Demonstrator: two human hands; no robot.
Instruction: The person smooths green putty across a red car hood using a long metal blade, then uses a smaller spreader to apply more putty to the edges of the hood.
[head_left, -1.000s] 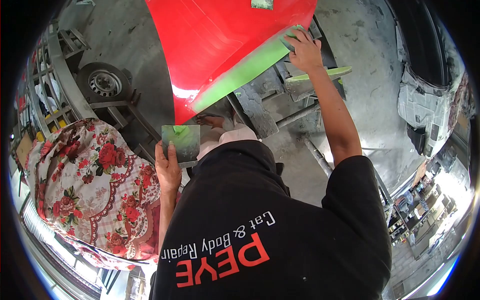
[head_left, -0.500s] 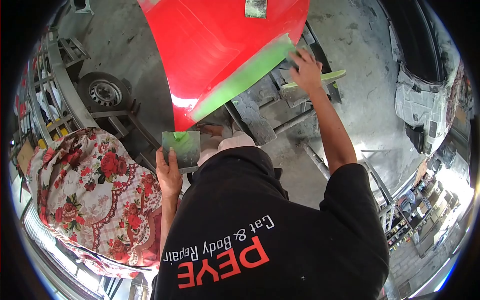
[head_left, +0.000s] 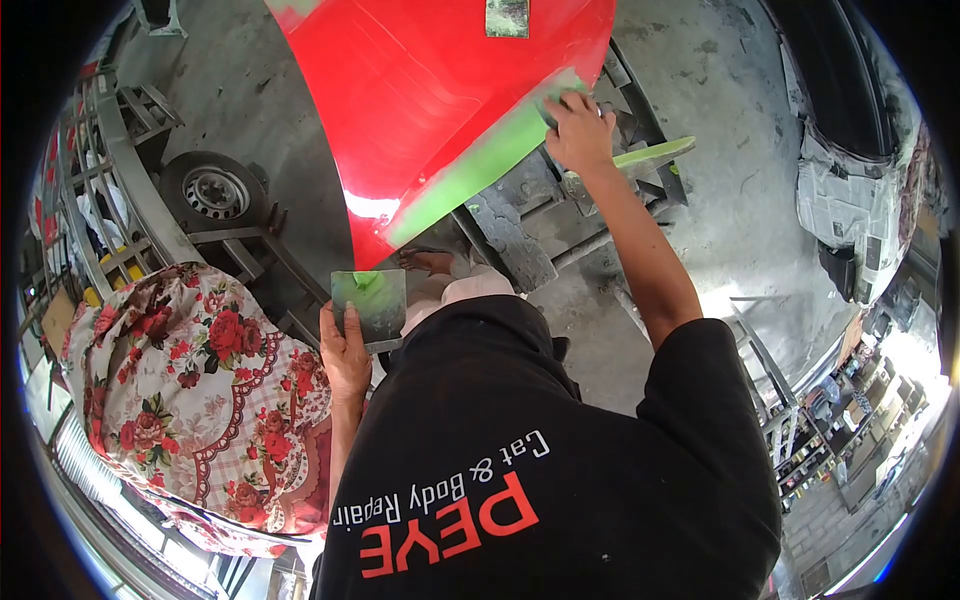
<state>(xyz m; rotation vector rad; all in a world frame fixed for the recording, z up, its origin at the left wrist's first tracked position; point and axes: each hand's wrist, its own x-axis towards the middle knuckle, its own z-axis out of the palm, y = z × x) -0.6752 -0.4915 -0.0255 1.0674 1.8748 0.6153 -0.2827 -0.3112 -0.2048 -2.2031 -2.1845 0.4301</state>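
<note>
My left hand grips a flat square mixing board, thumb on top, held level near my waist. A dab of bright green putty lies at its far edge. Ahead of me is a red car body panel with a band of green putty spread along its near right edge. At the upper end of that band, my right hand pinches a small dark spreader against the panel. My fingers partly cover the spreader.
A small putty-smeared plate lies on the red panel. Metal stand bars and a green-edged board are under and beside it. Left are a wheel and a flowered cloth. A paper-masked car part stands right.
My right hand has moved left and slightly down, from beyond the panel's edge onto the green band, with the spreader. The left hand and mixing board have shifted slightly in view.
</note>
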